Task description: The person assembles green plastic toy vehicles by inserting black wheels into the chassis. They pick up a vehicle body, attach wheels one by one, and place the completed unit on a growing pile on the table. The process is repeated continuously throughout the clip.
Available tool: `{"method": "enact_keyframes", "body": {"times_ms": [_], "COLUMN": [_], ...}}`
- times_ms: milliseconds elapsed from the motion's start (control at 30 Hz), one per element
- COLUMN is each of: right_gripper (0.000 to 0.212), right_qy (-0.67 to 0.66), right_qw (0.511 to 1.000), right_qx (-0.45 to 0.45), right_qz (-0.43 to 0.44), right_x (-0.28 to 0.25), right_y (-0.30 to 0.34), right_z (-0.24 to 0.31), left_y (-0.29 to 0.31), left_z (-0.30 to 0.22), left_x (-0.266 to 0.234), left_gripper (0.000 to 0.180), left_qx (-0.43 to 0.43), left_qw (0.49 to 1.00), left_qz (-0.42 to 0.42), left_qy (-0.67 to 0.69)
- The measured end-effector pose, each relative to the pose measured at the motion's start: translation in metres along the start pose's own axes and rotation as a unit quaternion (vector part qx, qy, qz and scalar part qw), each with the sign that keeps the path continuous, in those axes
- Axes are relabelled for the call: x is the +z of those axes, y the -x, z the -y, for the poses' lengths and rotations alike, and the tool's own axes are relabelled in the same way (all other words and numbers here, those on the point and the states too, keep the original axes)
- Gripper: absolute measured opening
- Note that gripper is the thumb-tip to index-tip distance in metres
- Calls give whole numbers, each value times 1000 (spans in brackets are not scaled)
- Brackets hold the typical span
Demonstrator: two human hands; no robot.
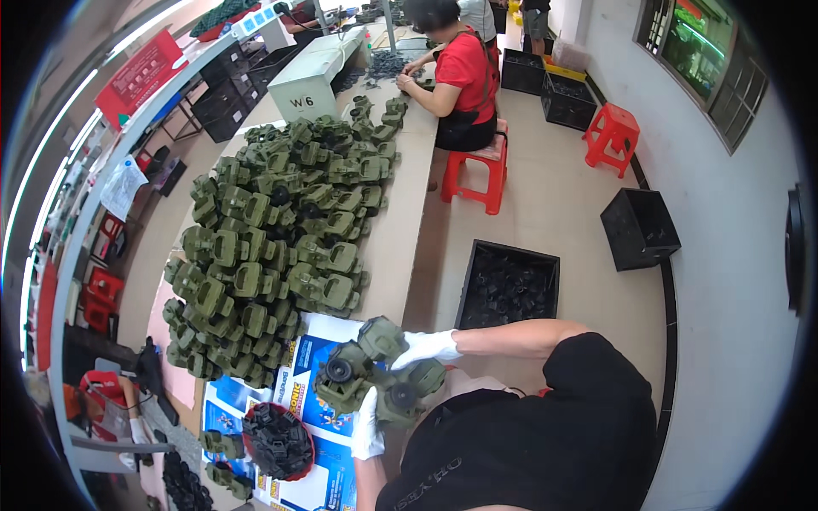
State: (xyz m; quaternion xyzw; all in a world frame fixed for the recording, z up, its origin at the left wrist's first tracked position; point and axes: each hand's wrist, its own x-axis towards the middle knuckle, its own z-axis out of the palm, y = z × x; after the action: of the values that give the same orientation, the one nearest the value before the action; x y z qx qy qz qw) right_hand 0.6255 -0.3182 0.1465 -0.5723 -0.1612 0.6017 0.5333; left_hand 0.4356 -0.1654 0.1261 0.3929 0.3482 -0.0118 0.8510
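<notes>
Gathering green plastic parts, apparently, you grasp the cluster between left hand and right hand; the next move likely calls for even, two-handed support.

The person wears a black T-shirt with 1 visible row of grey lettering. The right sleeve is short and wide, leaving the forearm bare. The left hand and right hand are covered by 2 white gloves reaching the wrists.
</notes>
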Motion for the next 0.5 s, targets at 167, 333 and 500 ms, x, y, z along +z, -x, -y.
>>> {"method": "enact_keyframes", "body": {"times_ms": [167, 333, 500], "right_gripper": [69, 93, 82], "right_qy": [-80, 55, 13], "right_qw": [991, 967, 957], "right_qx": [-103, -143, -189], "right_qz": [41, -203, -218], "right_x": [-39, -62, -102], "right_y": [-21, -10, -3], "right_z": [-13, 8, 35], "left_y": [-29, -41, -71], "left_z": [-17, -53, -81], "left_x": [24, 73, 118], "left_gripper": [42, 36, 35], "left_qx": [28, -30, 8], "left_qw": [997, 994, 987], "left_qz": [63, 107, 157], "left_qy": [-31, -10, -23]}}
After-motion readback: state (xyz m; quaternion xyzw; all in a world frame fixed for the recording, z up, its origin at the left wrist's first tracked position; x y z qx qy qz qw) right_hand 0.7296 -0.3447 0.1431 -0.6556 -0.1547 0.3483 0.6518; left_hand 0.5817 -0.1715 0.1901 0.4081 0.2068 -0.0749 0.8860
